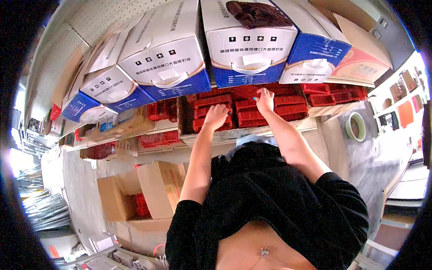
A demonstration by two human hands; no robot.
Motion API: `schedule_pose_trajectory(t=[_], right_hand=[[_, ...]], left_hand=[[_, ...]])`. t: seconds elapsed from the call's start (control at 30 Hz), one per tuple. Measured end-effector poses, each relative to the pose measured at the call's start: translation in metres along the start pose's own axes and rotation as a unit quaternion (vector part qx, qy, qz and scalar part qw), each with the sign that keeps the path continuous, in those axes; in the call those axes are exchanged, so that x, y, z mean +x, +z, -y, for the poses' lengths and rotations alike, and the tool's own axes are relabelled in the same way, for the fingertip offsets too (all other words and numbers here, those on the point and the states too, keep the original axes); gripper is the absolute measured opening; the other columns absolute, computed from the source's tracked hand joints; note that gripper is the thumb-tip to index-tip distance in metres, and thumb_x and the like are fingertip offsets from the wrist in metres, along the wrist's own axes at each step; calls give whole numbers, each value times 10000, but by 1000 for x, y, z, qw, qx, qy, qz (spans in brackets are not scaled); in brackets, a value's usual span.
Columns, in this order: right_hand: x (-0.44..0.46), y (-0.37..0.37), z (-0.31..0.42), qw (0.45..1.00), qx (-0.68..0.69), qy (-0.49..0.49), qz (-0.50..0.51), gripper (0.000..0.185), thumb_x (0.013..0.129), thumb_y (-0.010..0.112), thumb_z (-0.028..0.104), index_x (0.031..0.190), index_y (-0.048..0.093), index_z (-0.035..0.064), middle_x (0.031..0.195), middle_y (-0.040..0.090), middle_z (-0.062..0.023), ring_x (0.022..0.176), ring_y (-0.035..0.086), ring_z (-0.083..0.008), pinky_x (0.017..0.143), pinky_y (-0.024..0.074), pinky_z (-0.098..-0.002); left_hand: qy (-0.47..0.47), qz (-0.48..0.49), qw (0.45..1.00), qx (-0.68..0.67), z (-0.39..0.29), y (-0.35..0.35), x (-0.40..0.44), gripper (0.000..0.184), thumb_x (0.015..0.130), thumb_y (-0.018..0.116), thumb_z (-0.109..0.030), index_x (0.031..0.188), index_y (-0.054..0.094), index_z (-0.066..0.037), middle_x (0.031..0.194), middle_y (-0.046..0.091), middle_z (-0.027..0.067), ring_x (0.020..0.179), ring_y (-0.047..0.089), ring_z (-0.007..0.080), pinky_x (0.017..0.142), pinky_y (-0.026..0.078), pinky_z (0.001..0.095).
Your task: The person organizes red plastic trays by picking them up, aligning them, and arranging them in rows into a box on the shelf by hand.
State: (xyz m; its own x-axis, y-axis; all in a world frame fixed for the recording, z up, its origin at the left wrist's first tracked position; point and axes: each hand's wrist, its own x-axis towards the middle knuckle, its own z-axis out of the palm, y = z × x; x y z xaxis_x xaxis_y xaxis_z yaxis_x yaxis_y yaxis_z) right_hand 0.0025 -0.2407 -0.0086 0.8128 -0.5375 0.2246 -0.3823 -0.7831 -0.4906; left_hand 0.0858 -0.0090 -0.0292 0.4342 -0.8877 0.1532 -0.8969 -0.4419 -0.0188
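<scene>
Red plastic-looking packs [252, 118] lie in rows inside an open cardboard box [186, 118] on a shelf. My left hand [217, 116] rests on the packs at the left of the box, its fingers bent over their top; whether it grips one is not clear. To its right, my right hand [264, 100] has its fingers drawn together at a red pack near the back of the box. What lies between those fingertips is too small to make out.
White and blue printed boxes [252, 49] stand right behind and above, a dark cloth [257, 14] on one. An open carton [157, 189] with red items sits low at left. A green bucket [355, 126] stands on the floor at right, near shelves [396, 105].
</scene>
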Motion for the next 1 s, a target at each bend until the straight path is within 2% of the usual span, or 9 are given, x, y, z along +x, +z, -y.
schedule_pose_trajectory(t=[0.07,0.13,0.27,0.43,0.53,0.57,0.67,0.77,1.0], right_hand=[[-2,5,-3,1000,-3,-16,-23,318,718,690,138,987,526,100,1070,541,-76,1073,445,-284,932,323,-400],[-6,9,-5,998,-7,-24,-59,329,713,691,179,989,528,108,1050,530,-61,1095,455,-240,963,295,-398],[-20,9,-14,997,13,-11,-81,331,705,698,165,981,528,100,1106,522,-78,1109,440,-265,963,302,-412],[-37,-1,-19,997,21,12,-77,315,726,683,134,993,521,90,1176,501,-89,1109,424,-298,968,302,-421],[-44,-6,-20,997,24,29,-74,316,734,672,114,1006,514,91,1184,493,-84,1110,415,-290,967,302,-411],[-46,-10,-19,996,31,43,-66,313,735,668,98,1008,514,93,1197,488,-84,1114,408,-297,964,305,-411],[-52,-15,-17,995,43,56,-73,307,737,663,80,1005,515,96,1191,499,-85,1105,423,-303,960,305,-406],[-57,-10,-21,993,34,39,-103,303,734,666,83,996,514,91,1170,510,-93,1104,432,-306,961,306,-404],[-66,-7,-19,992,47,31,-114,306,722,677,103,982,517,92,1128,524,-90,1082,456,-283,954,306,-405]], left_hand=[[55,124,991,0,-25,-20,0,261,867,511,-316,899,580,-66,1003,536,77,988,502,244,829,416,395],[159,49,986,24,-34,6,-7,320,825,547,-387,844,588,-71,932,533,69,943,507,229,792,417,364],[213,78,973,31,-57,32,-3,235,760,609,-308,834,606,-85,912,547,40,922,515,204,793,416,362],[87,130,987,20,-75,52,-1,113,700,589,-157,761,623,-68,867,574,62,894,561,233,730,478,368],[93,176,980,2,-84,55,0,161,781,510,-121,791,660,-64,931,599,79,928,577,219,728,518,357],[91,139,986,-27,-83,68,-4,100,709,556,-97,763,625,-48,858,577,80,872,575,240,666,532,371],[102,136,984,-46,-88,63,-14,107,723,544,-92,782,618,-42,871,573,95,880,578,249,672,530,379],[116,196,974,-14,-95,31,-13,144,781,521,-117,837,638,-54,917,581,85,932,576,224,715,530,361],[170,215,961,-34,-94,39,-32,138,754,535,-97,852,616,-44,923,567,94,924,573,241,729,521,363]])
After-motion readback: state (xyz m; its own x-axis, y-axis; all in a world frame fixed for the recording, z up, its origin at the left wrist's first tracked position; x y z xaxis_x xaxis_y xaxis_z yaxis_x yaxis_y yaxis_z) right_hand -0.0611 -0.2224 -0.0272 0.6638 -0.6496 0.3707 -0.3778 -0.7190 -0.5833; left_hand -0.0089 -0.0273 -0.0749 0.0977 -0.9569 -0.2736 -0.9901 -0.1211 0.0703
